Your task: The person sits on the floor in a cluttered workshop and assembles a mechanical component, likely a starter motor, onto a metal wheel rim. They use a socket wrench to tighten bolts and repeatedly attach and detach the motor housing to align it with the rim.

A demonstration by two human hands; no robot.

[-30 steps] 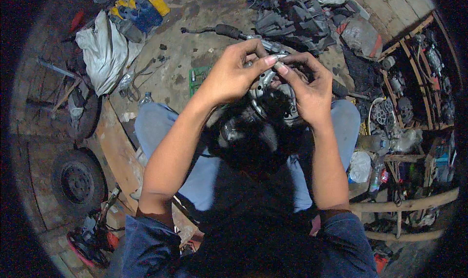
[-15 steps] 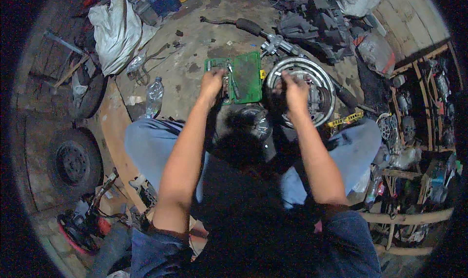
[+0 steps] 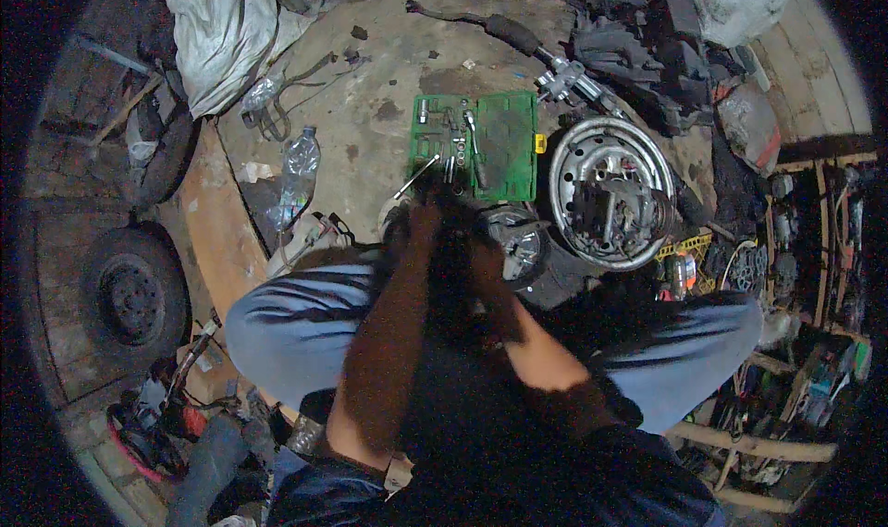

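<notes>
**Floor lane on the left, tight squeeze on the right**

A strip of floor (image 3: pixel 361 129) between the plastic bottle (image 3: pixel 301 162) and the green case (image 3: pixel 507 148) leaves room to reach through, widening beyond the case. The gap from case to steel wheel (image 3: pixel 560 194) is narrow (a yellow clasp (image 3: pixel 540 143) juts into it). A round shiny part (image 3: pixel 520 250) blocks that gap's near end; a long shaft (image 3: pixel 569 79) bars its far end slantwise.
</notes>
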